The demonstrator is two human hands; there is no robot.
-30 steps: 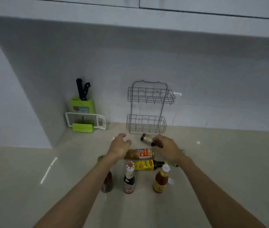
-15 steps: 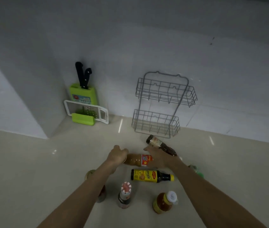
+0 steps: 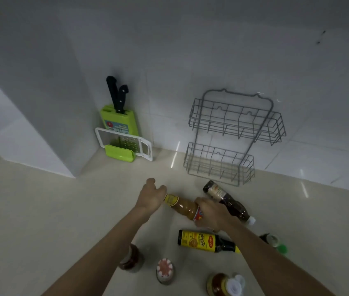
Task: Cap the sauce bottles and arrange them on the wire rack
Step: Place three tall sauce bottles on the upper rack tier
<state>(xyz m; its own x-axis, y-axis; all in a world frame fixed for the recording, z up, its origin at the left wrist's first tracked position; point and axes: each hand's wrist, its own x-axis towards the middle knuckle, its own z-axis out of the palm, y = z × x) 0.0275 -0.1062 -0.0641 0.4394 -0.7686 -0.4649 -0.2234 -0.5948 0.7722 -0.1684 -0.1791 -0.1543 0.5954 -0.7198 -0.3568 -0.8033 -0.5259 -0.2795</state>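
Note:
I hold an amber sauce bottle [image 3: 183,207] sideways above the counter. My right hand [image 3: 211,213] grips its labelled body and my left hand [image 3: 152,197] is closed over its neck end, hiding the cap. Just behind lies a dark sauce bottle [image 3: 227,200] with a white cap. A yellow-labelled dark bottle [image 3: 203,241] lies in front. Three bottles stand near me: a red-brown one [image 3: 130,258], one with a red-and-white cap [image 3: 165,271] and an orange one with a white cap [image 3: 225,285]. The grey two-tier wire rack [image 3: 231,135] leans on the wall with both tiers bare.
A green knife block [image 3: 118,119] with two black-handled knives and a white grater [image 3: 124,143] stand in the back left corner. A green-capped bottle [image 3: 275,242] sits partly hidden behind my right forearm. A wall column juts out on the left.
The view has tilted further down and closer. Both hands stay on the amber bottle, which now slants with its neck toward the upper left.

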